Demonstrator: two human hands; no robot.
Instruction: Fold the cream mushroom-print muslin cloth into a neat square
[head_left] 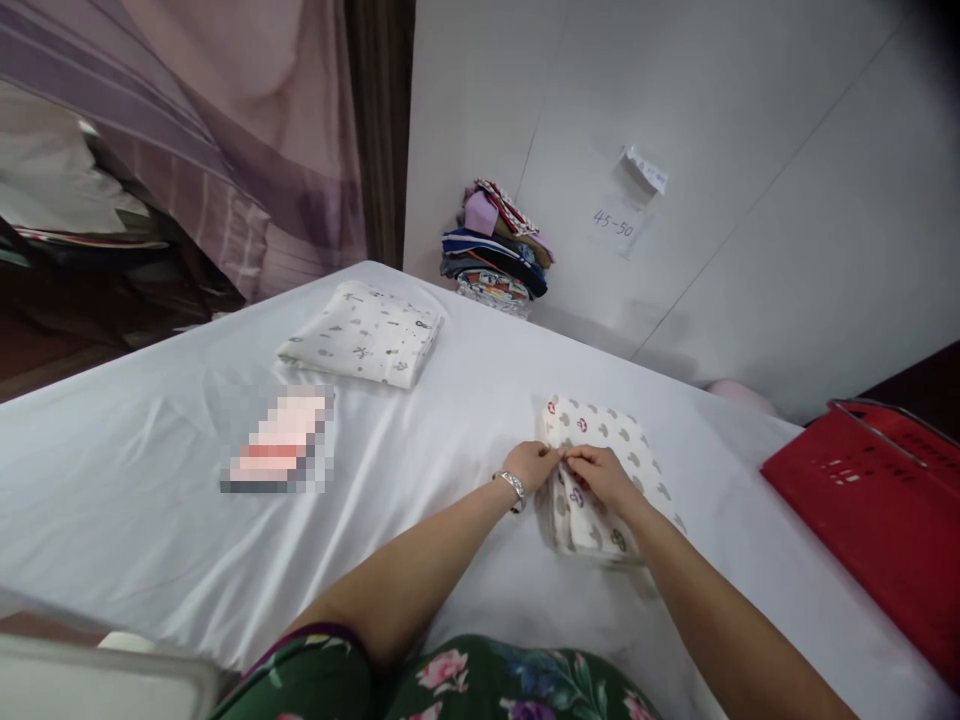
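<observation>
A folded white cloth with grey and red prints lies on the white sheet to the right of the middle. My left hand, with a metal bracelet at the wrist, pinches the cloth's near left edge with closed fingers. My right hand rests on the same cloth right beside it, fingers closed on the fabric. The fingertips of both hands meet at the fold.
A second folded printed cloth lies farther back on the left. A blurred pink patch sits on the sheet. A pile of coloured fabrics leans on the white wall. A red plastic basket stands at the right edge.
</observation>
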